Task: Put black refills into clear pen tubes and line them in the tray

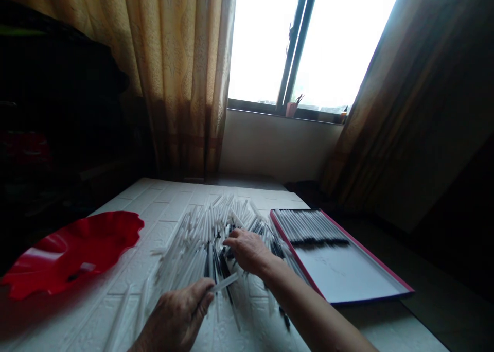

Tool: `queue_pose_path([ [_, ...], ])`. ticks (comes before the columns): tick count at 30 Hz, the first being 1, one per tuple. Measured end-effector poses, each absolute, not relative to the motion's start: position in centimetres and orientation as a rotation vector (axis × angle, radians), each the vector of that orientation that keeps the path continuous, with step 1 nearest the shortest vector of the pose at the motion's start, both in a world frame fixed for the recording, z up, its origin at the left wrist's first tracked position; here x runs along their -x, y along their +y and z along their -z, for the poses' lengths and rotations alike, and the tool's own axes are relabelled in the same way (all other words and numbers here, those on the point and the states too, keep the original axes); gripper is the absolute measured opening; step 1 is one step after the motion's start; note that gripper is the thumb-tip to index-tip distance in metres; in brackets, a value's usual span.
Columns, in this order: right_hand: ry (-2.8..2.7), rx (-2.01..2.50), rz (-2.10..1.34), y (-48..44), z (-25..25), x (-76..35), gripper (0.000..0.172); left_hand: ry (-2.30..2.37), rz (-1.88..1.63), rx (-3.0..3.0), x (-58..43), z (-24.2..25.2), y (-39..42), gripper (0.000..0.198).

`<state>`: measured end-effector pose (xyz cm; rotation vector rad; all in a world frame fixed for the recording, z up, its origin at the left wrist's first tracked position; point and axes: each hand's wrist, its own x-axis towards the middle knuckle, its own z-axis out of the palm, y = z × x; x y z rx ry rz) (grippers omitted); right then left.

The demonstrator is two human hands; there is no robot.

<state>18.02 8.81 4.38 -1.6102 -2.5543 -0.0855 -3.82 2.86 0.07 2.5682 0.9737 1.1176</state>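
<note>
My left hand (184, 311) is closed around a clear plastic tube (226, 282), pinched between thumb and fingers, its free end pointing right. My right hand (247, 246) reaches over a heap of similar clear tubes (208, 223) mixed with thin dark sticks (222, 264). Its fingers are bent together near some black pieces in the heap, and whatever is between them is hidden. Right of the heap, a shallow red-edged box (328, 269) holds a row of clear tubes with black ends (312, 226) along its far side.
A red wavy-rimmed plastic bowl (104, 233) sits at the left of the white brick-patterned table (154, 197). Behind are curtains (181, 74) and a bright window (262, 43). A pink cup (291, 109) with thin items stands on the sill.
</note>
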Motion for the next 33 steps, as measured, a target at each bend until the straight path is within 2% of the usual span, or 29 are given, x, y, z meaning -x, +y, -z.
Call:
queue_pose_path([
  [4, -2.695, 1.521, 0.180, 9.3, -4.5, -17.0, 0.021, 0.939, -1.145, -2.661, 3.7, -0.2, 2.9, 0.014],
  [8, -2.766, 1.387, 0.220, 9.5, -4.7, -16.6, 0.022, 0.925, -1.150, -2.717, 3.7, -0.2, 2.9, 0.022],
  [12, -2.673, 1.234, 0.208, 9.0, -4.4, -17.3, 0.018, 0.938, -1.093, -2.723, 3.8, -0.1, 2.9, 0.021],
  [16, -2.338, 1.168, 0.169, 6.7, -4.3, -18.8, 0.014, 0.929, -1.090, -2.747, 3.7, -0.4, 2.7, 0.022],
  [19, -1.956, 1.207, 0.124, 3.9, -4.7, -19.9, 0.021, 0.912, -1.141, -2.775, 3.5, -0.6, 2.6, 0.024],
  [24, -1.174, 0.975, -0.391, 0.6, -5.9, -21.1, 0.007, 0.893, -1.102, -2.794, 3.3, -0.7, 2.3, 0.024],
  [33, -1.035, 0.895, -0.547, 0.3, -6.5, -21.5, 0.010, 0.900, -1.109, -2.756, 3.4, -0.6, 2.5, 0.023],
])
